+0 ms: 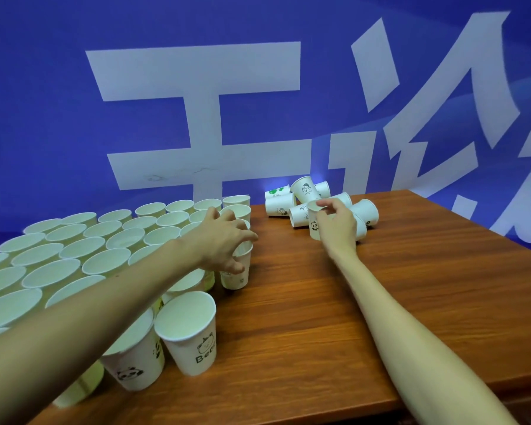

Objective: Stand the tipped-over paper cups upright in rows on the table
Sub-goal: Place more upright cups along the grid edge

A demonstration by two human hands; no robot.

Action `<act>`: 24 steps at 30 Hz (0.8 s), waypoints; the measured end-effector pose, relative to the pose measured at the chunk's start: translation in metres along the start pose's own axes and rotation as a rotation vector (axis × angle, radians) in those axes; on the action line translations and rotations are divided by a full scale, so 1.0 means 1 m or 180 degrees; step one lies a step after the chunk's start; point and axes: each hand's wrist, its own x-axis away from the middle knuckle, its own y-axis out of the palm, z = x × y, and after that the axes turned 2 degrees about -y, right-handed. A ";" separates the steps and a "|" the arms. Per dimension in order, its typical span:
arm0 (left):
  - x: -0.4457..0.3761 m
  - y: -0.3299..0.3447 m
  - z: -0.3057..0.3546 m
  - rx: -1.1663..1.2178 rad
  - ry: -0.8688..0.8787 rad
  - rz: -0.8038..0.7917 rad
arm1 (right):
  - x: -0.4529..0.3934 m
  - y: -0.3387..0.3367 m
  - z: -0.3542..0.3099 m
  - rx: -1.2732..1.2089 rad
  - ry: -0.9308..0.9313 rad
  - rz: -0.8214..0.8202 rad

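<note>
Wood-grain surface (319,302), reddish brown, smooth. Upright white paper cups (105,259) in tight rows fill the left side, rims round, insides pale. Nearest cup (187,332) carries a bear drawing and the word "Bear"; its neighbour shows a panda. Left hand (224,240), fingers curled over the rim of an upright cup (236,271) at the rows' right edge. Right hand (337,225) grips a cup (314,225) by the tipped pile (307,200) at far centre. Blue wall (59,118) behind, large white characters.

Both arms reach forward, left hand (224,240) fingers curled, right hand (339,223) seemingly pinching
</note>
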 end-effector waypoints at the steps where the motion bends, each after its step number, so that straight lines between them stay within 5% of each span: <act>1: 0.000 0.000 0.000 0.0019 -0.0003 0.0008 | -0.001 -0.005 0.000 0.0072 -0.0042 0.0166; 5: 0.001 0.000 -0.001 0.0079 -0.0055 -0.0049 | -0.006 -0.021 0.007 0.0420 -0.0065 0.0501; 17: 0.004 0.000 -0.005 0.0332 -0.0167 -0.0137 | -0.006 -0.032 0.015 0.0648 0.0698 0.0193; 24: 0.015 -0.012 -0.005 0.0486 -0.0236 0.0005 | -0.004 -0.038 0.010 0.0533 0.0669 0.0214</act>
